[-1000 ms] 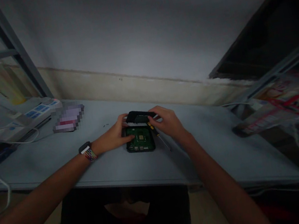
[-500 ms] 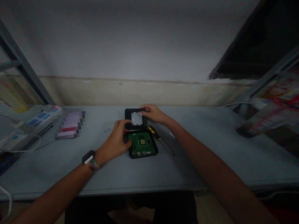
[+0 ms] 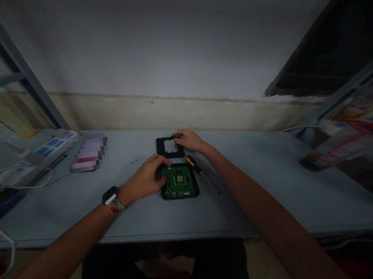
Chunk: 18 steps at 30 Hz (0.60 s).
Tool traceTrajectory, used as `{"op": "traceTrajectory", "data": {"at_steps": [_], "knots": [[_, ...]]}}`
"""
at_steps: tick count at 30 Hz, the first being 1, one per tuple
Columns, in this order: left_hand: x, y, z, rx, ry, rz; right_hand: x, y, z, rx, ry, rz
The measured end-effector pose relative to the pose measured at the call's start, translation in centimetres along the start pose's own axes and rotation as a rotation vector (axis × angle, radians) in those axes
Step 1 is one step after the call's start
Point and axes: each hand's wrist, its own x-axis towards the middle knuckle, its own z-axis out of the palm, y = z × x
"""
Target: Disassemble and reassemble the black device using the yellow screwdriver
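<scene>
A green circuit board (image 3: 181, 181) sits in a shallow black case (image 3: 197, 187) on the desk, its open side up. My left hand (image 3: 145, 178) is at the case's upper left, thumb and fingers curled over that corner. Just behind it is a black cover (image 3: 164, 154) with a pale rectangular plate (image 3: 170, 146) in its middle. My right hand (image 3: 188, 139) pinches the cover's far right corner. Between my right forearm and the case lies a screwdriver (image 3: 196, 166) with a black and yellow handle, its shaft pointing toward me.
Left of my hands are a phone (image 3: 90, 154) with a blurred screen and a white power strip (image 3: 49, 147) with cables. A few tiny dark bits (image 3: 134, 161) lie on the desk (image 3: 130, 233). A plastic package (image 3: 343, 143) stands at the right; the wall (image 3: 175, 66) rises behind.
My left hand has left the cover's near edge and now rests at the case's upper left corner. The cover looks flatter on the desk, with my right hand still at its corner.
</scene>
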Motion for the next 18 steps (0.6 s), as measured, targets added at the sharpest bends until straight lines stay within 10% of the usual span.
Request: {"op": "traceTrajectory", "data": {"at_steps": [8, 18], "knots": [[0.0, 0.0, 0.0, -0.007, -0.014, 0.002, -1.6, -1.7, -1.1, -0.133, 0.169, 0.026], [-0.3, 0.2, 0.2, 0.12, -0.044, 0.038, -11.7, -3.9, -3.4, -0.167, -0.025, 0.025]]}}
